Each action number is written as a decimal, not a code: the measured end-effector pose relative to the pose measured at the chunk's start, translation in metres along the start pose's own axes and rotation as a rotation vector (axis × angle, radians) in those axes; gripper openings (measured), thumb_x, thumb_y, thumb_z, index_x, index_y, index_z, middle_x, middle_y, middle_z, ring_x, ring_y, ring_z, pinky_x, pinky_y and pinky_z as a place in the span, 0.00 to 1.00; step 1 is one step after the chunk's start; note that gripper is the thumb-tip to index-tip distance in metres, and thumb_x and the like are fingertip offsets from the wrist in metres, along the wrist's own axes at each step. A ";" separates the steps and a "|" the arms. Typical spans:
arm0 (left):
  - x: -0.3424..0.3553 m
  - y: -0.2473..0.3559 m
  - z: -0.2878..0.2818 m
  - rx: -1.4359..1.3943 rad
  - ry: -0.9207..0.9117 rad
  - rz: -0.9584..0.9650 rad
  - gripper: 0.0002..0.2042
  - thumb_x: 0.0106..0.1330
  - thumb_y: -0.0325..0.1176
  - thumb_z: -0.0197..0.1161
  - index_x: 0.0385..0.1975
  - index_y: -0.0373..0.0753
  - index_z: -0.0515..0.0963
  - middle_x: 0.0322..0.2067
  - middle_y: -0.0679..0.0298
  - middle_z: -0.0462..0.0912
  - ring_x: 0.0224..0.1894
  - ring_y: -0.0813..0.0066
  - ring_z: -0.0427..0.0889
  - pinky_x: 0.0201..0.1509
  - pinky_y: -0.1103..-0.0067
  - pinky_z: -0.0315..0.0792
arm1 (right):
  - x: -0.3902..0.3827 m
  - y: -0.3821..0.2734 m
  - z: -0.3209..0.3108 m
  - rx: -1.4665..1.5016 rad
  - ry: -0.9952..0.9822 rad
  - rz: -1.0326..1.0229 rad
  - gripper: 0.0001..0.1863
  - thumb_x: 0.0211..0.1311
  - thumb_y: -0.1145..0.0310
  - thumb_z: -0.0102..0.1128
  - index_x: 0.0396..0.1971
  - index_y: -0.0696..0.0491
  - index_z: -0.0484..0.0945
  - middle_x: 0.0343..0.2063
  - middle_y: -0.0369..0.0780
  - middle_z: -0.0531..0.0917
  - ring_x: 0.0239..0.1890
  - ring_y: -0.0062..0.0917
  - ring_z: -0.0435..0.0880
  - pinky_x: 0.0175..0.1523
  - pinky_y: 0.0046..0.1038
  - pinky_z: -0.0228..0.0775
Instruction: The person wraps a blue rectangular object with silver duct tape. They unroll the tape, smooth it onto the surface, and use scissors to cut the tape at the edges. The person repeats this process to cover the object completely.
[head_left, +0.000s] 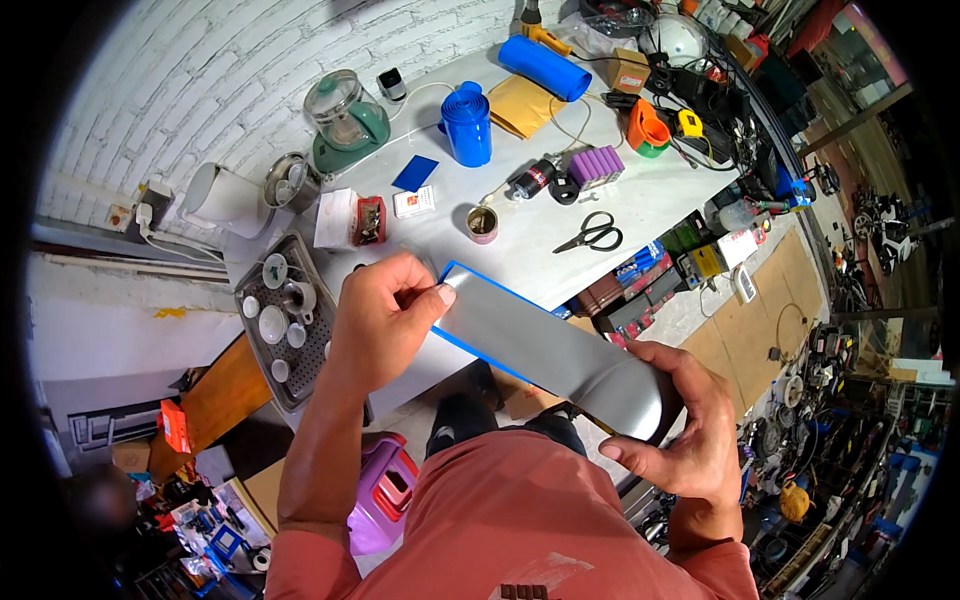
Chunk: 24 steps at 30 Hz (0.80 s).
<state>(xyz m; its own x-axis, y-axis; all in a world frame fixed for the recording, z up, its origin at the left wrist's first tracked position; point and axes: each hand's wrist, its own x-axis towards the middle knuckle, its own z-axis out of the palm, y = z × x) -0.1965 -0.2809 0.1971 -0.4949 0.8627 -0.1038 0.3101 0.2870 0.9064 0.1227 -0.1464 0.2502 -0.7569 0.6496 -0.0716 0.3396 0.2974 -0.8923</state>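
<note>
Between my hands stretches a wide, smooth silver-grey strip (525, 335), with a blue layer (495, 367) showing along its edges. My left hand (380, 320) is closed, pinching the strip's free end between thumb and fingers. Toward the other end the strip curves into a shiny rounded roll (640, 402). My right hand (700, 425) curls around that roll, fingers on the far side and thumb on the near side. The strip is held in the air above the near table edge. The roll's far side is hidden by my right hand.
On the white table (400, 235) are black scissors (592, 234), a small open tin (482, 223), a blue roll (466, 128), purple battery cells (595, 165) and a green-based blender (345, 125). A tea tray (285, 390) with cups stands left. Below sits a purple jug (385, 500).
</note>
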 end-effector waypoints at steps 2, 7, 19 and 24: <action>0.000 -0.002 0.003 -0.036 0.025 -0.006 0.12 0.73 0.29 0.73 0.29 0.36 0.78 0.24 0.75 0.76 0.28 0.88 0.68 0.32 0.81 0.63 | 0.001 -0.001 0.000 -0.027 0.006 -0.010 0.48 0.38 0.57 0.93 0.61 0.65 0.82 0.47 0.49 0.92 0.51 0.37 0.94 0.60 0.34 0.82; 0.002 0.000 0.002 -0.074 0.046 -0.026 0.12 0.73 0.30 0.73 0.29 0.36 0.78 0.24 0.75 0.76 0.28 0.88 0.68 0.32 0.81 0.62 | 0.004 -0.001 0.000 -0.055 0.006 -0.034 0.47 0.39 0.56 0.93 0.61 0.64 0.82 0.46 0.49 0.92 0.50 0.38 0.94 0.59 0.35 0.82; 0.003 -0.003 0.003 -0.043 0.025 -0.024 0.12 0.72 0.29 0.73 0.28 0.36 0.77 0.24 0.74 0.77 0.28 0.88 0.67 0.32 0.81 0.62 | 0.009 0.004 0.000 -0.053 -0.001 -0.104 0.42 0.44 0.63 0.90 0.61 0.62 0.81 0.40 0.47 0.91 0.39 0.35 0.93 0.47 0.33 0.85; 0.002 -0.006 -0.001 -0.026 0.023 -0.019 0.12 0.71 0.29 0.73 0.27 0.36 0.77 0.23 0.74 0.76 0.28 0.88 0.67 0.32 0.80 0.62 | 0.007 0.002 0.003 -0.015 -0.003 0.018 0.47 0.40 0.53 0.92 0.61 0.63 0.82 0.46 0.48 0.92 0.49 0.39 0.94 0.59 0.35 0.82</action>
<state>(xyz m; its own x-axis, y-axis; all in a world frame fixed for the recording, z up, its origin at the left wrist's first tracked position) -0.2000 -0.2814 0.1920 -0.5189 0.8475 -0.1122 0.2797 0.2923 0.9145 0.1162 -0.1435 0.2464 -0.7524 0.6527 -0.0886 0.3612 0.2964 -0.8841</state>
